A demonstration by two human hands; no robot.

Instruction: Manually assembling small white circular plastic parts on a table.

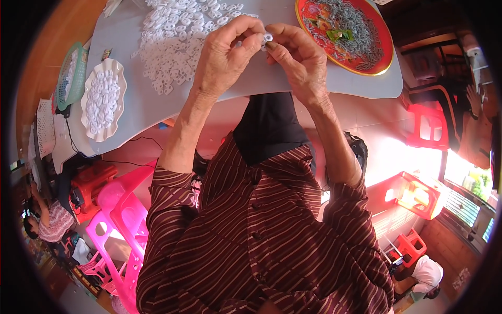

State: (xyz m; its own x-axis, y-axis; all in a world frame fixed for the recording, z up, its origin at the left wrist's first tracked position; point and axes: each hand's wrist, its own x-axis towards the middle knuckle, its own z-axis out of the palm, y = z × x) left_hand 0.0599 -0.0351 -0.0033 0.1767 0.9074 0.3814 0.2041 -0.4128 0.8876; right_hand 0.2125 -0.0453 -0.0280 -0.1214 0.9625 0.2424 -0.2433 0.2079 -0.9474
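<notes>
Above the grey table point(144, 99), near its front edge, one small white piece point(267, 37) is caught between two hands. It looks smooth and glossy, with a rounded end and a darker spot or opening in the middle. The left hand point(227, 55) pinches it between thumb and forefinger; the right hand point(300, 57) brings its thumb and fingertips against the opposite side, its other fingers curled.

Much of the piece lies behind the fingertips, so its full outline cannot be told, nor whether it is one part or two joined. The far side of the table is cut off by the upper edge, and with it part of the heap of white ovals point(183, 21) there. Flatter, paler pieces point(167, 65) spread on the table nearer the left forearm, overlapping too thickly to count.

At the table's left end stand one scalloped white dish point(122, 89), filled with many white ovals point(102, 102), and one green basket point(79, 78) whose white contents are hard to make out. At the table's right end sits one round red tray point(386, 39) with a gold rim, holding countless thin grey bits point(363, 31) and one green-yellow scrap point(340, 35). Left of and below the table is one bright pink chair point(123, 220).
</notes>
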